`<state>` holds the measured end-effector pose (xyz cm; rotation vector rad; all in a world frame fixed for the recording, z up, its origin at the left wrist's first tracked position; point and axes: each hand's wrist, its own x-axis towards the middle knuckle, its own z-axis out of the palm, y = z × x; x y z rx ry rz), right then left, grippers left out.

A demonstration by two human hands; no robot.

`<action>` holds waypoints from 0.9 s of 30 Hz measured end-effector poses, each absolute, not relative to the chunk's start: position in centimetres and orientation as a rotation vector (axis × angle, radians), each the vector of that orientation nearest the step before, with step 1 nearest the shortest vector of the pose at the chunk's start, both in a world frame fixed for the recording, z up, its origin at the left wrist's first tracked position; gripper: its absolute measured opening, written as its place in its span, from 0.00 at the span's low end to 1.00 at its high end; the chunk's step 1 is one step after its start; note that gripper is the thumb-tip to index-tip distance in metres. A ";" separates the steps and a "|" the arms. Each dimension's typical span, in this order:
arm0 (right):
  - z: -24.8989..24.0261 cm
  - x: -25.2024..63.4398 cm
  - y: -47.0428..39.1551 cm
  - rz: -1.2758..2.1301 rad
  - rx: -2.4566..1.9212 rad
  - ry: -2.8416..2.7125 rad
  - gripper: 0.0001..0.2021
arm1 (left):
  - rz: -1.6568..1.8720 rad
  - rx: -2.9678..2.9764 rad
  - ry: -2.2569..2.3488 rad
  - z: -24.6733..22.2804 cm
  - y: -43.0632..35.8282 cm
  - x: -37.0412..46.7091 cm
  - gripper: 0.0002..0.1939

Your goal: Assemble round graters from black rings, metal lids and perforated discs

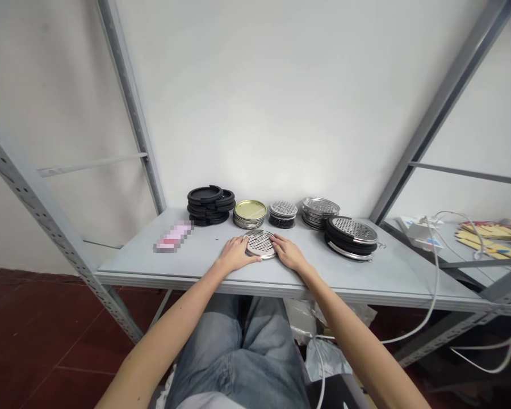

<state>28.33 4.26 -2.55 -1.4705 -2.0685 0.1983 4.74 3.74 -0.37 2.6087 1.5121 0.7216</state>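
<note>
A round perforated metal plate [261, 243] with a shiny rim lies near the front middle of the table. My left hand [235, 254] grips its left edge, with the thumb along the near side. On the opposite edge rest the fingers of my right hand [289, 253], holding the plate from the right. Behind it stand a stack of gold-faced round lids [250, 211] and a stack of small perforated discs [283, 209]. Whatever lies beneath the plate is hidden.
Black rings [209, 205] are stacked at the back left, silver rings [321, 207] at the back right. A pile of black-rimmed perforated plates [352, 232] stands to the right. A blurred pink item [173, 236] lies left. Grey uprights [130, 96] frame the table [153, 264]; a white cable [434, 284] hangs right.
</note>
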 end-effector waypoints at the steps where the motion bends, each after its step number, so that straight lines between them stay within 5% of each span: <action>1: -2.6 28.3 4.3 0.208 -1.458 -2.057 0.22 | 0.760 2.629 1.510 -0.4 3.7 4.7 0.43; 10: -1.1 28.3 2.2 0.190 -1.139 -1.897 0.23 | 1.056 2.635 1.399 0.1 2.7 4.4 0.26; 13: -0.9 28.0 1.6 0.045 -1.038 -1.895 0.26 | 1.108 2.567 1.397 0.2 2.8 4.2 0.24; 18: -1.2 28.1 2.0 -0.056 -0.979 -1.877 0.14 | 1.274 2.588 1.189 -0.1 3.1 4.0 0.23; 27: -0.8 27.5 1.4 -0.171 -1.040 -1.939 0.17 | 1.152 2.661 1.125 -0.5 3.3 4.1 0.17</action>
